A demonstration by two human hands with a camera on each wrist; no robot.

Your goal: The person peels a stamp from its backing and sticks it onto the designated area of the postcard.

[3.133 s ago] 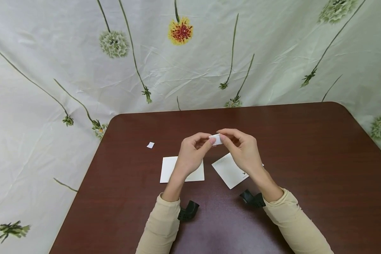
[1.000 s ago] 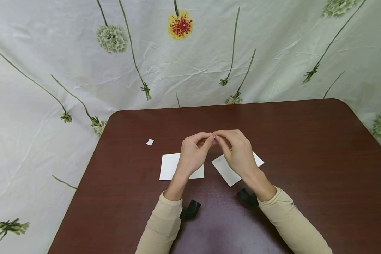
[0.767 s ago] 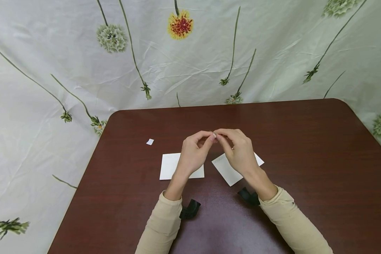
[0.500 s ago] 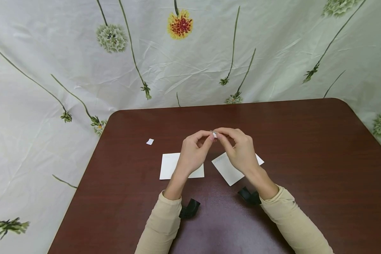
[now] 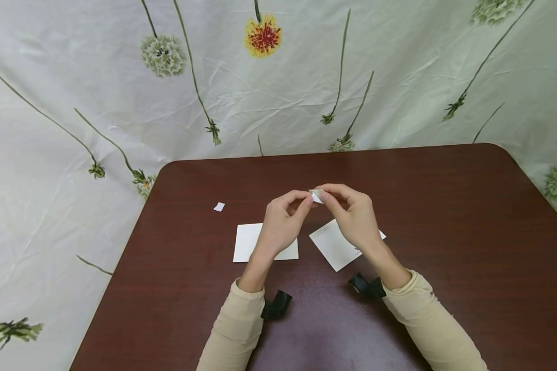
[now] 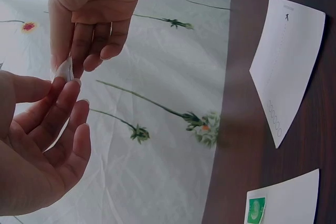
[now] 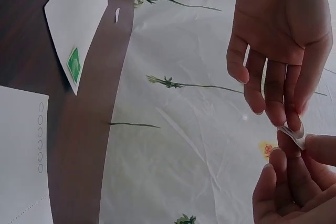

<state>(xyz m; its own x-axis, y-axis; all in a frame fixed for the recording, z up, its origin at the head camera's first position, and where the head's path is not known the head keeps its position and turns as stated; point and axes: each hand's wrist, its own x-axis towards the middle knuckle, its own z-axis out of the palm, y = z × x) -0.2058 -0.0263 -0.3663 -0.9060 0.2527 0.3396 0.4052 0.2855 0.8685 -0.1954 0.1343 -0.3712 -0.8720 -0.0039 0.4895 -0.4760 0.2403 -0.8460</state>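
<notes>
Above the table, my left hand and right hand pinch a small white paper piece between thumbs and fingertips. It is about stamp-sized, and part of it is folded over; its printed face, if any, does not show. Beneath my left hand lies a white envelope; the right wrist view shows a green stamp at its corner. Under my right hand a second envelope lies at an angle, with a row of small ovals and a dotted line seen in the left wrist view.
A small white scrap lies on the dark red-brown table, beyond the left envelope. Behind the far table edge hangs a pale flowered cloth. Black wrist cameras stick out inward from both sleeves.
The paper piece, mostly hidden between the fingertips a second ago, now shows more, with a fold across it. My right hand has moved slightly right and up; the left stays nearly in place.
</notes>
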